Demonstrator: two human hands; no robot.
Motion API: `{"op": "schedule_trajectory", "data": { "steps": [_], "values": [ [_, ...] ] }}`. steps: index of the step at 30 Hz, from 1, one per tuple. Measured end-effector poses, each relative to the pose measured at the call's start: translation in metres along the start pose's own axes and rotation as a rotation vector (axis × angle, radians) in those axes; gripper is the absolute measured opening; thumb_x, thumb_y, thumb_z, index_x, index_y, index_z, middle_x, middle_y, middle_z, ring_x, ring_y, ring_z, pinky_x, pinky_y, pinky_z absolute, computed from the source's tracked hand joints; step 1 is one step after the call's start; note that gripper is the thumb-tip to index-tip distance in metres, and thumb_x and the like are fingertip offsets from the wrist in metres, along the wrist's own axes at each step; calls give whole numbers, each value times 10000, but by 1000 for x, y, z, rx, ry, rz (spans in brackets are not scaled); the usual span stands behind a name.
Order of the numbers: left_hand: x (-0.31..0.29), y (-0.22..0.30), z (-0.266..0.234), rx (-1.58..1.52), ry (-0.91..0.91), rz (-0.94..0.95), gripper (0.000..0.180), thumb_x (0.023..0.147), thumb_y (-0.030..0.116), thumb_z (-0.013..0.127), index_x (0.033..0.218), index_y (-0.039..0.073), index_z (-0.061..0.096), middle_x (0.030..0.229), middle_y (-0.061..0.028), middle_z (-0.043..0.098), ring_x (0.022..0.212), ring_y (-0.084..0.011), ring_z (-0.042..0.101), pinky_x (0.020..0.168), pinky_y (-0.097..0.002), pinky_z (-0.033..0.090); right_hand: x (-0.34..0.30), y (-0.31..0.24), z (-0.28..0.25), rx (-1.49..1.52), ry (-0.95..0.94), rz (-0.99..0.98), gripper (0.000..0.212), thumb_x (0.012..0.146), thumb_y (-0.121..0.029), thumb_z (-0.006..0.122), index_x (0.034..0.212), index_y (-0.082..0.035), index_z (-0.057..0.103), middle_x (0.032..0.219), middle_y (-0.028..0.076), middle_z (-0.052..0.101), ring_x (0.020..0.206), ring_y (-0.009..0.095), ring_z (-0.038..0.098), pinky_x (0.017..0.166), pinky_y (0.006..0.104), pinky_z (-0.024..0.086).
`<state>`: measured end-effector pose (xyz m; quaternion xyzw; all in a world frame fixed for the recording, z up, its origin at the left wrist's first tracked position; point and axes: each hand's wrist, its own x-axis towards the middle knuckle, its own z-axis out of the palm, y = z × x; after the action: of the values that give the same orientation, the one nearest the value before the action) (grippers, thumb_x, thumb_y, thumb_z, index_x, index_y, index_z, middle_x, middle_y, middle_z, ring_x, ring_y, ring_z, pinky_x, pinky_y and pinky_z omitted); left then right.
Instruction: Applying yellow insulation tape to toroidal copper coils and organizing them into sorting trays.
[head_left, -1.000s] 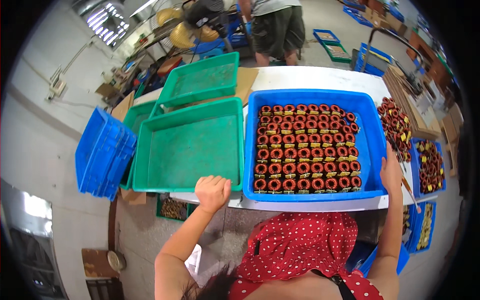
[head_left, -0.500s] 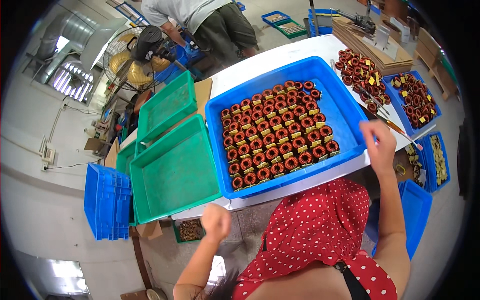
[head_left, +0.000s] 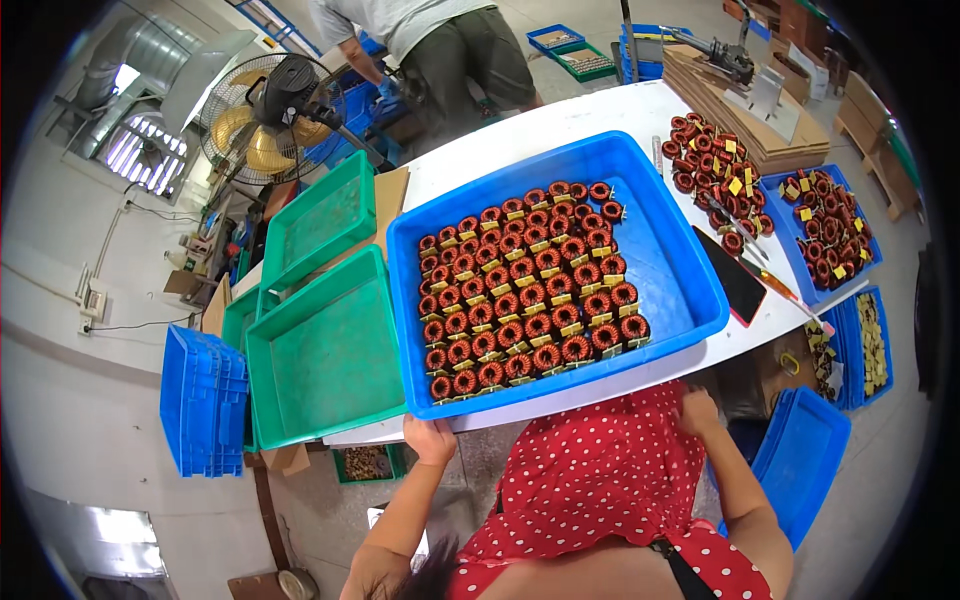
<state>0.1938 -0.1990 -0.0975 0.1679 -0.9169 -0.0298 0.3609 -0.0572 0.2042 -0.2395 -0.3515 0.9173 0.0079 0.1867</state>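
A large blue tray (head_left: 560,385) lies on the white table, tilted in my view. Rows of red copper-wound ring coils (head_left: 510,333) with yellow tags fill its left and middle, while its right side is bare blue. My left hand (head_left: 430,438) is at the table's front edge, against the tray's near left corner; its fingertips are hidden. Down by the red dotted apron (head_left: 610,450), at its right side, my right hand (head_left: 698,411) has its fingers curled. Whether anything is in it cannot be made out.
Green trays (head_left: 325,350) stand left of the blue tray, beside stacked blue bins (head_left: 203,400). At right are a heap of coils (head_left: 715,160), a black flat device (head_left: 730,275), a screwdriver (head_left: 780,287) and another coil-filled bin (head_left: 825,225). A person (head_left: 440,50) bends beyond the table.
The blue tray has shifted left, uncovering the black flat device. My right hand has left its right side and dropped to the apron. My left hand has come up to the table edge.
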Motion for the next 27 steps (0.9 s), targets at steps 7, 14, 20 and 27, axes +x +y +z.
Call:
{"op": "schedule_trajectory", "data": {
  "steps": [7,14,20,27],
  "values": [
    [-6,-6,7,85,-14,28,260,856,184,461,1023,13,564,979,-223,601,793,-434,563,687,-490,437,41,27,95,112,-329,-17,519,855,-338,464,1254,-7,433,1157,224,564,1082,336,551,921,430,439],
    [-2,-7,8,72,-4,68,321,789,201,521,1059,29,546,988,-194,598,785,-407,565,672,-497,432,-6,-8,39,490,-559,176,465,916,-376,396,1171,-23,560,1143,229,583,1066,327,573,902,384,442],
    [-8,-9,7,68,-24,28,283,741,176,557,977,20,563,909,-180,602,751,-377,568,647,-474,438,-26,-61,47,1055,-817,-167,376,903,-314,449,1032,-15,637,975,201,651,888,303,621,817,351,466],
    [-6,-8,6,49,-34,3,303,706,127,566,974,-13,558,834,-172,594,669,-353,552,580,-454,411,29,-136,22,244,-438,-118,460,859,-446,492,1016,-46,659,970,217,644,957,281,627,839,388,478]
  ]
}}
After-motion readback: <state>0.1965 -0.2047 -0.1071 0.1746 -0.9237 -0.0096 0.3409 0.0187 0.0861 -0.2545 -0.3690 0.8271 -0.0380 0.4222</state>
